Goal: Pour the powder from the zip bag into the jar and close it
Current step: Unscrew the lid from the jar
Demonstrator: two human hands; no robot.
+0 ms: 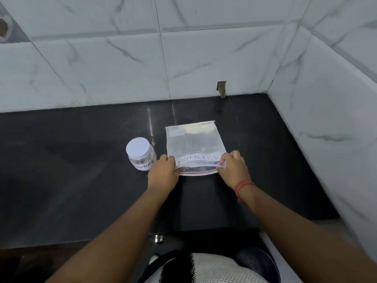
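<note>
Landmark: the zip bag point(195, 146), lying flat on the dark counter point(81, 180), zip end toward the person.
Step in hand: opening the zip seal, judged from both hands at the bag's near edge.
Doing it well: hold 1 corner steady and part the seal evenly from the other, so the mouth opens without a jerk; keep the bag flat or tipped back so the powder stays away from the mouth.
Powder: a pale heap at the bag's far end, well apart from the zip.
Left hand point(164, 170): at the bag's near left corner, fingers curled onto the zip strip, knuckles up, forearm reaching straight forward.
Right hand point(232, 167): at the bag's near right corner, thumb and fingers pinching the zip end, wrist bent slightly inward, a red thread point(243, 185) round the wrist.
Jar point(141, 154): just left of the bag, upright, white lid point(137, 147) on; it looks unopened, so the lid must come off before pouring.
Risk: a sharp tug could puff powder out.
</note>
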